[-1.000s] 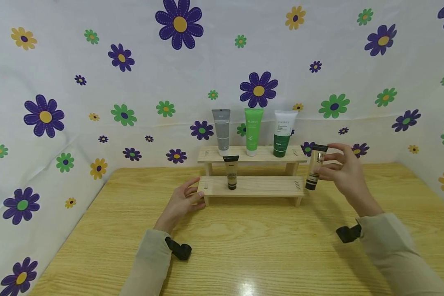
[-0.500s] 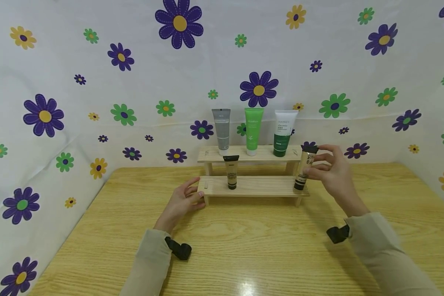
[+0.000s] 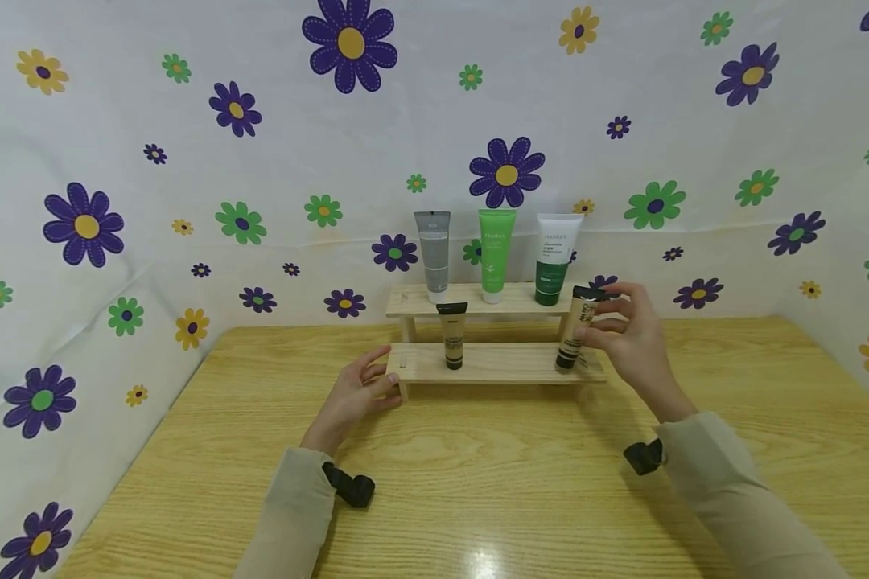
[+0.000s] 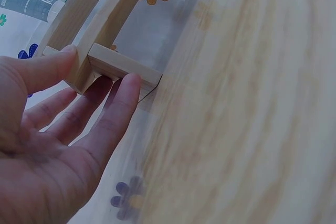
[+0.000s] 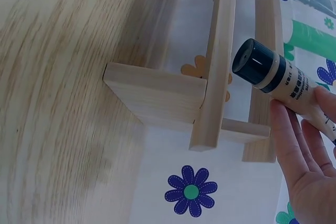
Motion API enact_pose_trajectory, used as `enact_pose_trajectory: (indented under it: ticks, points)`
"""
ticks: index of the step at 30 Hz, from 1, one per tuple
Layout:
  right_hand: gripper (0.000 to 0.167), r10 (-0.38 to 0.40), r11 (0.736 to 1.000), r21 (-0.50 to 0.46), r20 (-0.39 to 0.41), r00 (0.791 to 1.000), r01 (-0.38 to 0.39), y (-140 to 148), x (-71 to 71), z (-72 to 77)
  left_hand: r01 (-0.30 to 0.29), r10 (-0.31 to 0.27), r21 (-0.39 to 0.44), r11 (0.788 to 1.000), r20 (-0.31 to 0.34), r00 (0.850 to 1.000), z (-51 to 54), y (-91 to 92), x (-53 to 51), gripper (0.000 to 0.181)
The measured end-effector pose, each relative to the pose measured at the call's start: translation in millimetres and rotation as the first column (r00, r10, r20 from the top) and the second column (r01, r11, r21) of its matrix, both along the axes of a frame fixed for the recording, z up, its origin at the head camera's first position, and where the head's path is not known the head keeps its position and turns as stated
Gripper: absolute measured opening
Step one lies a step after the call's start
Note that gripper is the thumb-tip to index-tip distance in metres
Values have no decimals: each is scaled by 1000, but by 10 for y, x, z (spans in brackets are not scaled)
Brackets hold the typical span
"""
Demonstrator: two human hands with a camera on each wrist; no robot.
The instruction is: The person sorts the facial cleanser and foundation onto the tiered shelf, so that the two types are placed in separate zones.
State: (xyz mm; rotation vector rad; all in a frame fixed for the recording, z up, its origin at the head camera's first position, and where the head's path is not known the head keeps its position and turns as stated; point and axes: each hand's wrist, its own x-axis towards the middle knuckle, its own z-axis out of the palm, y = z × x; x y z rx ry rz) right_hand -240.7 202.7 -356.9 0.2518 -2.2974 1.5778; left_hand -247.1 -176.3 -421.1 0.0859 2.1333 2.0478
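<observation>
My right hand (image 3: pixel 630 334) pinches a small beige squeeze tube (image 3: pixel 578 326) between thumb and fingers. The tube tilts, black cap down, at the right end of the lower step; in the right wrist view, its cap (image 5: pixel 257 62) hangs just off the plank. At the other end, my left hand (image 3: pixel 358 394) grips the corner of the wooden two-step display stand (image 3: pixel 507 366). In the left wrist view, my thumb (image 4: pixel 50 69) lies on the plank and the fingers curl beneath it by the leg. A matching beige tube (image 3: pixel 454 338) stands cap down on the lower step, left of centre.
Along the upper step (image 3: pixel 463 301) stand a grey tube (image 3: pixel 434 253), a green tube (image 3: pixel 496 253) and a white and dark green tube (image 3: pixel 554 257). The stand is on a wood-grain table (image 3: pixel 434 482), with a flower-patterned cloth (image 3: pixel 275 145) behind it.
My right hand has carried the beige tube leftward, from beside the stand to over the right end of the lower step. The left hand has stayed at its corner.
</observation>
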Motion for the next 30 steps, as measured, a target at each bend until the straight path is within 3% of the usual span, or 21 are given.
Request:
enact_pose_trajectory:
  ticks: [11, 19, 25, 30]
  points:
    - [65, 17, 996, 91, -82, 996, -9, -156, 1, -29, 14, -14, 5, 1000, -9, 1000, -10, 1, -3, 59]
    - [52, 24, 985, 174, -87, 996, -8, -153, 13, -56, 12, -12, 9, 1000, -4, 1000, -6, 23, 6, 59]
    - [36, 84, 976, 208, -66, 994, -69, -142, -4, -101, 14, -14, -7, 1000, -12, 1000, -16, 10, 20, 59]
    - [38, 145, 969, 208, -29, 989, -136, -153, -7, -114, -6, 4, -61, 998, -28, 1000, 19, -25, 45, 63]
